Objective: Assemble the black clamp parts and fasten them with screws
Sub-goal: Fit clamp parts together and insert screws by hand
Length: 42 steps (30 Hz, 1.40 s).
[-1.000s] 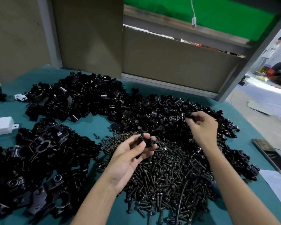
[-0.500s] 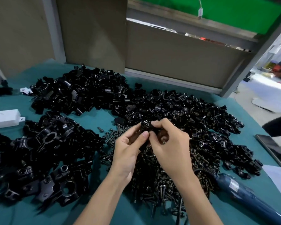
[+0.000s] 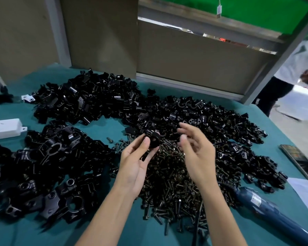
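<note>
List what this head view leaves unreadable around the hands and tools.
Head view only:
1. Black clamp part: the left hand covers its lower part with its fingers; screw holes unreadable.
2. Right hand: motion-blurred, fingertip detail lost.
3. Blue tool: rear end cut off by the bottom-right corner.
4. White box: cut off by the left edge.

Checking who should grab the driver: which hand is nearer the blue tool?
Right. The right hand hovers open over the screw pile, up and left of the blue tool; the left hand, pinching a black clamp part, is farther left.
</note>
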Tool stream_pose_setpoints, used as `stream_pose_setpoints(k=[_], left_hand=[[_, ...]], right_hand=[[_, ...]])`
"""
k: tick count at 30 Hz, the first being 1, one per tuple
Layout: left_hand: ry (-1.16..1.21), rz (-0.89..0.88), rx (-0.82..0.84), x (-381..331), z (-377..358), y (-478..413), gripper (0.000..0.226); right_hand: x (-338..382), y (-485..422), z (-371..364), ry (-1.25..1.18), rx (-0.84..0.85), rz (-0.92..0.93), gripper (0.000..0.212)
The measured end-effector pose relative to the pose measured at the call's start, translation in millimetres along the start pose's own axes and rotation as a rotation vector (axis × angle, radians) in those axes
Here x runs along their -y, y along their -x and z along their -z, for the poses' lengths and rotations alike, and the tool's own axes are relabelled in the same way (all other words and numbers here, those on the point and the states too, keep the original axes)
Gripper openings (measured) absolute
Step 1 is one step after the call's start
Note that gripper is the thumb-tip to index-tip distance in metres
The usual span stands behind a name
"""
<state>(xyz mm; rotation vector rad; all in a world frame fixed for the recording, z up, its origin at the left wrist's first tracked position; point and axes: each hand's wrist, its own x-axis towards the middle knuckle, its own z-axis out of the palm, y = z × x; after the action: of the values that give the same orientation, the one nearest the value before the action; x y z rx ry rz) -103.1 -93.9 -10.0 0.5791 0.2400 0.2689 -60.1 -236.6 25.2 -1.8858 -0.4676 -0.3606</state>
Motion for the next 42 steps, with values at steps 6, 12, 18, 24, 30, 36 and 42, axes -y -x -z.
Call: stream_pose_setpoints(k=[6,12,18,24,30,36,42], left_hand=[[0.121,0.029,-0.052,-2,1,0,0.039],[0.111,0.025,-0.044,-2,3,-1,0.043],[0.117,0.020,-0.044,-2,2,0,0.050],[0.123,0.023,-0.048,-4,0,2,0.057],[0.124,0.036,-0.044,-5,-1,3,0.056],[0.112,0.036,-0.008,-4,0,2,0.049],[0.124,0.032,-0.009,-4,-1,1,0.060]], right_hand=[[-27,-15,20,0.174,-0.134,-0.139,0.039],[-34,-24,19,0.458,0.056,-0.192,0.022],[-27,-29,-1,0.699,0.243,-0.203,0.019],[-24,-39,-9,0.769,0.276,-0.244,0.008],[-25,-37,0,0.431,0.193,-0.236,0.006],[-5,-19,1,-0.688,0.282,-0.353,0.020],[3,-14,-5,-0.434,0.291,-0.209,0.015]])
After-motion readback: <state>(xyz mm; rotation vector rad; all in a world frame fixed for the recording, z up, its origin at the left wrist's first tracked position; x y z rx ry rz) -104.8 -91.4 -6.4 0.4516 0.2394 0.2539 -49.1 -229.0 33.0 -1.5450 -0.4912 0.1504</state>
